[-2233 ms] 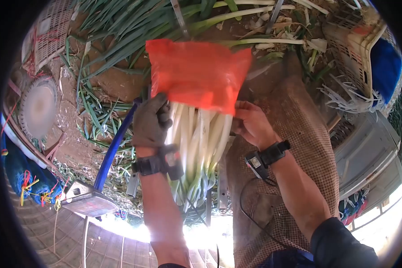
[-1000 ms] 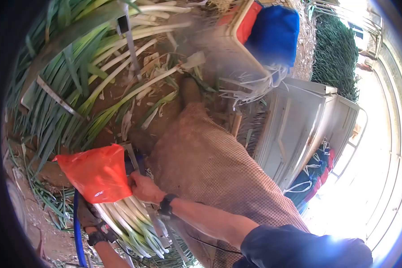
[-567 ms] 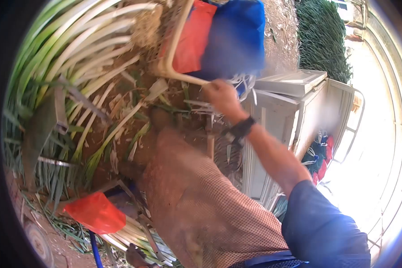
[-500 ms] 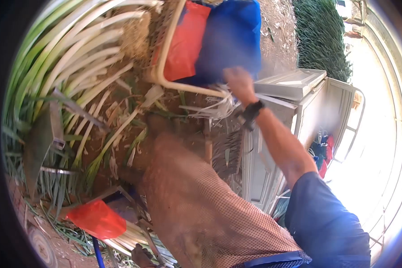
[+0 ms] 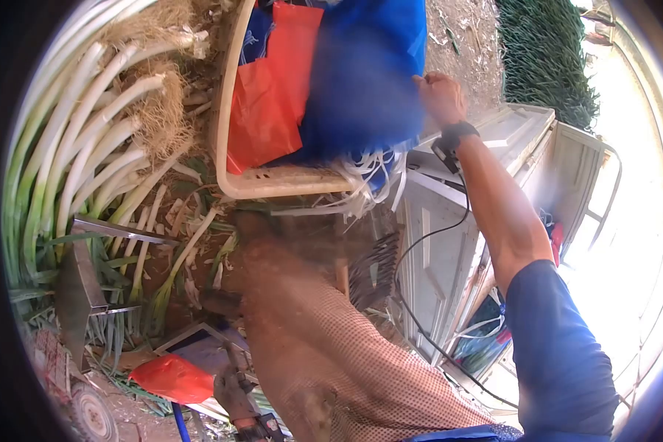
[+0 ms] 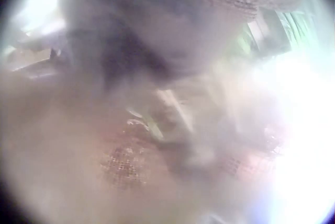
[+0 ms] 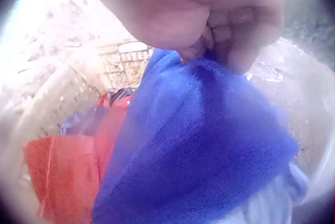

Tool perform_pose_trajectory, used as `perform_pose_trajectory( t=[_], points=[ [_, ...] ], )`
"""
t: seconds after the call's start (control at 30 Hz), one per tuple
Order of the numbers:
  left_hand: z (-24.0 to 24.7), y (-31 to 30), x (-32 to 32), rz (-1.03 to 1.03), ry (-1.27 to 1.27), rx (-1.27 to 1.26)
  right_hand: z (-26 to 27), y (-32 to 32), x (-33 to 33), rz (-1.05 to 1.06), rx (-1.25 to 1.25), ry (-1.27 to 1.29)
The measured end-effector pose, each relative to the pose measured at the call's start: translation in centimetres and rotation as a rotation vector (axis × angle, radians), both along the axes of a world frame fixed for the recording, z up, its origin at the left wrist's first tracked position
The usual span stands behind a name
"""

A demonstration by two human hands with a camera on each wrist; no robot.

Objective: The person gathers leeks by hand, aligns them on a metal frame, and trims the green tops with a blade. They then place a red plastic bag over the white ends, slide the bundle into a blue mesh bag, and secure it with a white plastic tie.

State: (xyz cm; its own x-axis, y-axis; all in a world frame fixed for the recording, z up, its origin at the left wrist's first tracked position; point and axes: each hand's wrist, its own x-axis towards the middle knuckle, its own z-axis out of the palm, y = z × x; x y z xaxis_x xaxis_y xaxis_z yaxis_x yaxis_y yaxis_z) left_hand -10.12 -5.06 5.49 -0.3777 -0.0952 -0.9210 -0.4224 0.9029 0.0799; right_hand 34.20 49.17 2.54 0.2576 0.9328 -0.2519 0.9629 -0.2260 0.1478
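In the head view my bare right hand (image 5: 442,99) pinches the edge of a blue mesh bag (image 5: 365,77). The right wrist view shows the mesh bag (image 7: 204,140) gathered to a point under my curled fingers and thumb, over a pale crate. My gloved left hand (image 5: 232,394) is low in the head view, beside a bundle of long green onions whose roots end sits under an orange-red plastic bag (image 5: 173,379). Most of the bundle is hidden. The left wrist view is too blurred to show what that hand holds.
The cream plastic crate (image 5: 225,147) also contains orange-red plastic sheets (image 5: 269,110), with white strings (image 5: 372,173) over its rim. Loose green onions (image 5: 74,147) lie at left near a metal frame (image 5: 85,276). White cabinet-like panels (image 5: 438,258) stand at right. Brown mesh cloth (image 5: 331,331) covers my legs.
My right hand has left the bagged onion bundle, reached right over the crate and taken hold of the blue mesh bag. My left hand stays by the bundle. The view has swung right.
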Motion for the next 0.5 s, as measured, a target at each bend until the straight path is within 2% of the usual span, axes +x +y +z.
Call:
perform_pose_trajectory(
  t=[0.13,0.2,0.23,0.27,0.3,0.37,0.47,0.5],
  points=[
    [1.4,8.9,1.0,-0.016,-0.064,0.196,4.6,-1.0,-7.4,0.332,-0.003,-0.018],
    [2.4,14.3,2.6,-0.004,-0.135,0.38,4.0,-3.4,-10.6,0.852,0.224,0.103],
    [3.0,17.3,3.8,-0.006,-0.162,0.466,4.2,-5.2,-13.0,1.006,0.267,0.297],
    [3.6,20.0,4.6,0.07,-0.25,0.517,3.4,-7.8,-14.8,1.049,0.271,0.553],
    [4.0,22.2,5.5,0.148,-0.336,0.568,5.4,-11.1,-17.9,1.081,0.152,0.62],
    [4.5,24.7,7.7,0.516,-0.504,0.701,7.1,-17.4,-21.1,1.194,-0.019,0.764],
    [1.1,20.6,6.4,-0.739,-0.11,1.123,9.1,-23.3,-22.4,1.154,-0.383,0.99],
    [0.7,19.4,6.9,-0.58,-0.198,0.967,9.6,-23.9,-21.8,1.116,-0.51,1.046]
  ],
)
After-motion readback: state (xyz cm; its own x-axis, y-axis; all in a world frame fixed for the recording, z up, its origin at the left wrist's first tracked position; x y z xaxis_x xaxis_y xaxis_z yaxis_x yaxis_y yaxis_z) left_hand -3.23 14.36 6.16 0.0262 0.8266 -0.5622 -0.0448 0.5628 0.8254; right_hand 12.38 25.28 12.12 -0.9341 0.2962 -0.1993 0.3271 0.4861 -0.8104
